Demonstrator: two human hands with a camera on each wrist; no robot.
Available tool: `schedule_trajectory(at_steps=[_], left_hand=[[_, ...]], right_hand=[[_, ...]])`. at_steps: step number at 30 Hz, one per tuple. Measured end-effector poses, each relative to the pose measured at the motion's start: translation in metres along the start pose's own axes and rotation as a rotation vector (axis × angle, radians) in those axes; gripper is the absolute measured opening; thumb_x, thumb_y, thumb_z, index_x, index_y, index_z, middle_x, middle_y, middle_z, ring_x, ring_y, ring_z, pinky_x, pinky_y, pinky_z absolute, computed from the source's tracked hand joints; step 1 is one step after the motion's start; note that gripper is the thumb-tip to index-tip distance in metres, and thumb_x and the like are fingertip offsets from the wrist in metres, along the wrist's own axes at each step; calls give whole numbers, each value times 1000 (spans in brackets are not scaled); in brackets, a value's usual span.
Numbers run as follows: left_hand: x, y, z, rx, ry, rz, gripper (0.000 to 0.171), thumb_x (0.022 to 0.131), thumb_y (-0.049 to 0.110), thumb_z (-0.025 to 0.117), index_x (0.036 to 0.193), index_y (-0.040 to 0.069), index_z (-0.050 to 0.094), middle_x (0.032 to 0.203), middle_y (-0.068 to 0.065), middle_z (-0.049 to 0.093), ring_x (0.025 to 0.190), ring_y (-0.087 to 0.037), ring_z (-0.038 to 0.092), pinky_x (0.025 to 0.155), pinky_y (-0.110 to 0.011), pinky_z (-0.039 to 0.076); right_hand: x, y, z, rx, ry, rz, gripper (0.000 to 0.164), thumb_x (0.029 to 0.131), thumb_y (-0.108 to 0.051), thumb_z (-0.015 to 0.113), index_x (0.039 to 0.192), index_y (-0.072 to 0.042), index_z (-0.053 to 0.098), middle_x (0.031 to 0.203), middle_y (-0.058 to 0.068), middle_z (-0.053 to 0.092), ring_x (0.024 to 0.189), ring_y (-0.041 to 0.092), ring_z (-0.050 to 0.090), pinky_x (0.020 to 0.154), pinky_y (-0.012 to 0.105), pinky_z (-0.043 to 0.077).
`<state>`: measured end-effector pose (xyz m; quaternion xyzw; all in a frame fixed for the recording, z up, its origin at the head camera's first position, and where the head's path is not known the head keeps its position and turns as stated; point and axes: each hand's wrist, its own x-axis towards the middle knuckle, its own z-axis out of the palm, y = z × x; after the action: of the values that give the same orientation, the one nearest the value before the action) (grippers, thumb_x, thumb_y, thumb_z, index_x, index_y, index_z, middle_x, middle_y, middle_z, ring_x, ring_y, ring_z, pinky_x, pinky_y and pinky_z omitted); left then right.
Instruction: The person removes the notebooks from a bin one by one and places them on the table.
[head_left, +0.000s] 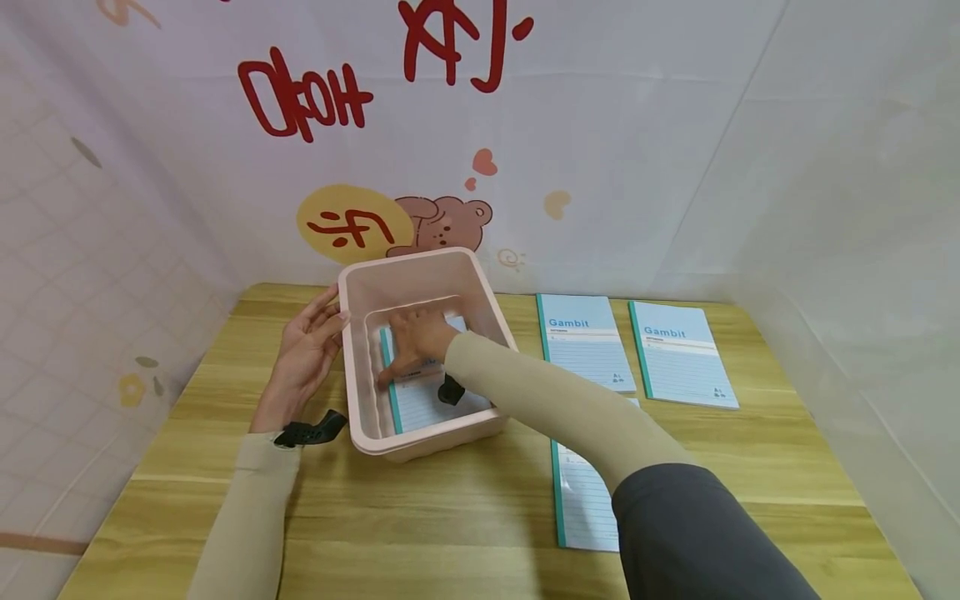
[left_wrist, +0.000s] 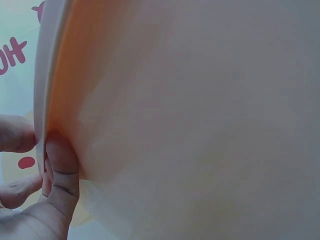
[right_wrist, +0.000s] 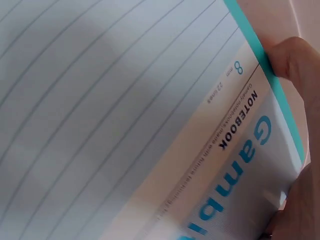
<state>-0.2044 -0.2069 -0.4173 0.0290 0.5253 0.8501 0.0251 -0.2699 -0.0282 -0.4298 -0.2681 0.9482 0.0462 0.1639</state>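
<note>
A pale pink plastic bin (head_left: 420,433) stands on the table, slightly turned. My left hand (head_left: 303,350) holds its left rim; the left wrist view shows the thumb (left_wrist: 62,155) and fingers on either side of the rim (left_wrist: 47,85). Inside the bin lies a light-blue lined notebook (head_left: 431,408) with a teal spine. My right hand (head_left: 420,337) reaches into the bin and rests spread over the notebook's upper part. In the right wrist view, its thumb (right_wrist: 290,57) touches the teal spine (right_wrist: 260,52), while the other fingers are partly hidden near the top edge.
Two similar notebooks, one at the back (head_left: 588,346) and one farther right (head_left: 684,354), lie flat on the wooden table (head_left: 450,517). Another notebook (head_left: 585,500) lies nearer, partly under the right arm. A printed white sheet (head_left: 637,150) stands behind the table.
</note>
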Motion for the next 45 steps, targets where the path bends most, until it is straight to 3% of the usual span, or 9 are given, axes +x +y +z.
schedule_trajectory(at_steps=[8, 18, 24, 37, 42, 45], left_hand=[[2, -1, 1, -19, -5, -1, 70, 99, -2, 62, 159, -2, 27, 124, -9, 53, 102, -9, 61, 86, -17, 58], [-1, -1, -2, 4, 3, -7, 69, 100, 0, 62, 160, 0, 27, 125, -8, 51, 105, -10, 59, 88, -17, 58], [-2, -1, -2, -9, 3, -17, 70, 100, 0, 62, 160, 0, 26, 123, -8, 50, 104, -10, 58, 87, -16, 58], [0, 1, -1, 10, -3, -25, 71, 100, 2, 62, 161, 2, 26, 125, -6, 49, 105, -10, 58, 85, -15, 57], [1, 2, 0, 8, -10, -27, 70, 101, 2, 61, 161, 2, 26, 124, -4, 49, 105, -9, 57, 86, -14, 56], [1, 2, 0, 18, -9, -26, 70, 101, 2, 61, 161, 3, 25, 124, -4, 49, 106, -8, 57, 87, -14, 56]], right_hand=[[5, 0, -2, -49, 39, -16, 111, 77, -87, 55, 162, -26, 19, 166, 3, 30, 152, 23, 32, 123, 49, 33], [4, -2, -12, -78, 99, -7, 96, 81, -86, 52, 149, -22, 33, 150, 5, 56, 139, 26, 49, 112, 53, 38], [2, -1, -20, -86, 138, -29, 97, 81, -85, 53, 152, -23, 32, 152, 6, 52, 141, 28, 46, 111, 53, 37], [-4, 6, -44, 23, 318, -108, 99, 82, -81, 56, 160, -27, 28, 163, 4, 38, 149, 24, 37, 118, 52, 32], [-10, 8, -53, 62, 379, -124, 85, 81, -76, 59, 146, -26, 40, 148, 1, 51, 133, 22, 49, 107, 47, 40], [-14, 9, -58, 71, 387, -117, 83, 81, -75, 59, 143, -23, 41, 142, 3, 54, 130, 23, 50, 108, 49, 39]])
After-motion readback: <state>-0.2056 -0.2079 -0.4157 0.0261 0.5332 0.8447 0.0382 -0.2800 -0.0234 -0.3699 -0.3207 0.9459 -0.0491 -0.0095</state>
